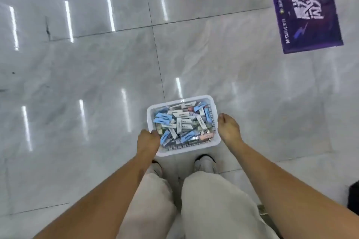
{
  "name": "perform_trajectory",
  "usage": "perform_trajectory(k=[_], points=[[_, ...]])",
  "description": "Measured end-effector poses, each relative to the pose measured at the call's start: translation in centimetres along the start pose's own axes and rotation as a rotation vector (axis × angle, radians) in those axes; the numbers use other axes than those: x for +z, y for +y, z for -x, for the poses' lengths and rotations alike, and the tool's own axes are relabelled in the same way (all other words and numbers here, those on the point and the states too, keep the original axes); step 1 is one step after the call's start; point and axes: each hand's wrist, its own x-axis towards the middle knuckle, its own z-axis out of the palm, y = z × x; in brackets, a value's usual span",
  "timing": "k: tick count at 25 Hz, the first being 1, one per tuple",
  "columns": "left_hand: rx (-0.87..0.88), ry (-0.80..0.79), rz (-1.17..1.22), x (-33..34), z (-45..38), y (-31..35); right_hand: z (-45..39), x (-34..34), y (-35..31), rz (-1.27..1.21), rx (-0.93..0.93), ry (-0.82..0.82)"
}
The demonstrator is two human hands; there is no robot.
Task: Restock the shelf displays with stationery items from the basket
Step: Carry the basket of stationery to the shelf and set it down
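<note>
both hands, left point(147, 142) and right point(229, 129), grip the stationery basket point(175, 153) rim.

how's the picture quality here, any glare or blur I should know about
Head view: bright streaks of ceiling-light glare on the glossy floor; wide-angle bend at the edges, stretching the purple banner; slight overall softness, so labels in the basket are unreadable; both hands evenly lit.

The purple mat point(305, 8) on the floor at about one o'clock carries large white characters and a line of smaller print along one edge, seen upside down and too blurred to read. The small packets point(182, 122) in the basket point(186, 153) bear short dark printed labels on blue and white faces, too small to make out.
</note>
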Motion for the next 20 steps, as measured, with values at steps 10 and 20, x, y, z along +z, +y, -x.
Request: perform_trajectory(k=[10, 20], points=[[-0.118, 0.067, -0.026, 5.2, -12.4, -2.6, -10.2, 6.8, 4.1, 0.155, 0.106, 0.073], [0.331, 0.236, 0.152, -15.8, 6.0, 7.3, 7.5, -8.2, -13.3, -0.030, -0.228, 0.245]])
